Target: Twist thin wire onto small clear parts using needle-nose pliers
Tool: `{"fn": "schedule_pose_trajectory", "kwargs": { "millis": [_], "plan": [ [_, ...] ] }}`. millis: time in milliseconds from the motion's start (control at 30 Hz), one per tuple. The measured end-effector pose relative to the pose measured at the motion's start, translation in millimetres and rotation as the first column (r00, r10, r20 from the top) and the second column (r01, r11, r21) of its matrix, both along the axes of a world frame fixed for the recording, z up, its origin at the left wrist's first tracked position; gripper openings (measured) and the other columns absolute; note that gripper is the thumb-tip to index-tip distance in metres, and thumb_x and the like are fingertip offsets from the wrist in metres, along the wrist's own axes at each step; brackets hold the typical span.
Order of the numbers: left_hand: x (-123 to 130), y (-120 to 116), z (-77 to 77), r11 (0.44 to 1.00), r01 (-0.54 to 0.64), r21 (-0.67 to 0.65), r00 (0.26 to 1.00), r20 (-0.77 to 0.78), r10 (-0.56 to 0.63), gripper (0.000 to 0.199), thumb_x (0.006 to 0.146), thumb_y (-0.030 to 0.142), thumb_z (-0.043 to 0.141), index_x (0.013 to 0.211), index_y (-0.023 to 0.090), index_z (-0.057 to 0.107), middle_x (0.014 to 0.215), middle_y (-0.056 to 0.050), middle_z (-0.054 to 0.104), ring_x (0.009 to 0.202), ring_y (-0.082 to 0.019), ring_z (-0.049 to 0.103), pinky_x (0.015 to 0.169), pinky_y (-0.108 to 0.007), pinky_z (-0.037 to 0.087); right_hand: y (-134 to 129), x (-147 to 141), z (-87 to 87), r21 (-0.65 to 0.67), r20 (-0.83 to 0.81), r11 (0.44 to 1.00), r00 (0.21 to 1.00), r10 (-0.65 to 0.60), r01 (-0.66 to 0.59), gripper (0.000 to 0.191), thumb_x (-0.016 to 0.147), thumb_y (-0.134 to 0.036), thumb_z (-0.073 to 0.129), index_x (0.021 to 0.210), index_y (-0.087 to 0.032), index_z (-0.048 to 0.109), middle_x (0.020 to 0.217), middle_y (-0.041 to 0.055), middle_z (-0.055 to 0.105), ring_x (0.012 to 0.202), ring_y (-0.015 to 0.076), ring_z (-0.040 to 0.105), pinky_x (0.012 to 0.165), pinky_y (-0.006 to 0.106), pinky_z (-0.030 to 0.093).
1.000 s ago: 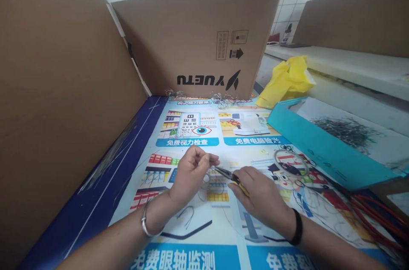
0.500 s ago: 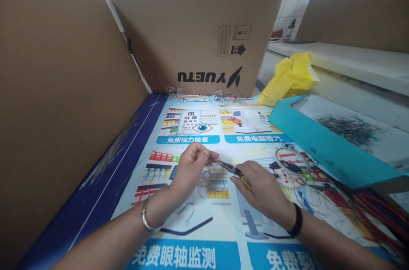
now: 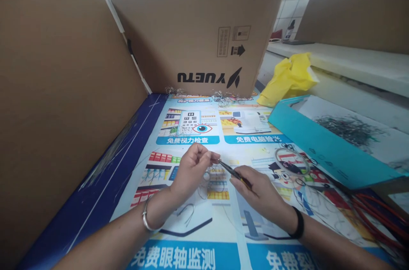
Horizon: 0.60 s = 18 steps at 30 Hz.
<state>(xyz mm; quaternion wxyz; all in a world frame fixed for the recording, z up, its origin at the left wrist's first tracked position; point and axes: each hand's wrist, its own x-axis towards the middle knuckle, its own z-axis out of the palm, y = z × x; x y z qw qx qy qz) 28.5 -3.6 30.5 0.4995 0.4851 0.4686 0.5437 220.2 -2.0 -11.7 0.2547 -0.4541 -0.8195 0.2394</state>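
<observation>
My left hand (image 3: 192, 170) is over the middle of the printed sheet, its thumb and fingers pinched together on something too small to make out. Wrapped round the handles of a pair of pliers (image 3: 234, 173) is my right hand (image 3: 260, 189). The pliers point up and left, and their tip is at the left fingertips. Thin loops of wire (image 3: 207, 182) show just below the tip. Another short bent wire (image 3: 186, 214) lies on the sheet by the left wrist.
Cardboard panels (image 3: 191, 40) stand behind and at the left. At the right are a turquoise box (image 3: 322, 146) holding dark wire pieces, a yellow bag (image 3: 287, 80), a coil of wire (image 3: 292, 149) and red cords (image 3: 380, 214). Wire bits (image 3: 223, 99) lie along the back panel.
The pliers have turned in my right hand and their jaws look closer together, with the tip nearer the left fingertips. My left hand has barely moved.
</observation>
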Motion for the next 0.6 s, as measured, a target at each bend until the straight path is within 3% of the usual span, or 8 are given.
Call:
{"fn": "schedule_pose_trajectory", "kwargs": {
  "millis": [500,600],
  "plan": [
    [0.8,-0.2,1.6,0.999,0.001,-0.044,1.0,0.005,0.0,0.013,0.081,0.02,0.056,0.072,0.016,0.047,0.081,-0.004,0.071,0.069,-0.013,0.067,0.067,-0.025,0.052,-0.9,-1.2,1.0,0.009,0.031,1.0,0.999,-0.01,0.009,0.021,0.091,-0.037,0.04,0.084,-0.02,0.051,0.079,0.0037,0.058,0.071,0.0174,0.054,0.063,0.028,0.039],
    [0.5,-0.1,0.1,0.998,0.02,-0.056,1.0,0.013,-0.019,0.013,0.081,0.02,0.055,0.072,0.016,0.047,0.081,-0.004,0.071,0.07,-0.013,0.068,0.067,-0.025,0.052,-0.5,-2.4,7.0,-0.044,0.031,0.999,1.0,-0.001,0.002,0.025,0.091,-0.038,0.039,0.075,-0.021,0.048,0.069,0.0006,0.055,0.063,0.0149,0.051,0.058,0.026,0.035]
  ]
}}
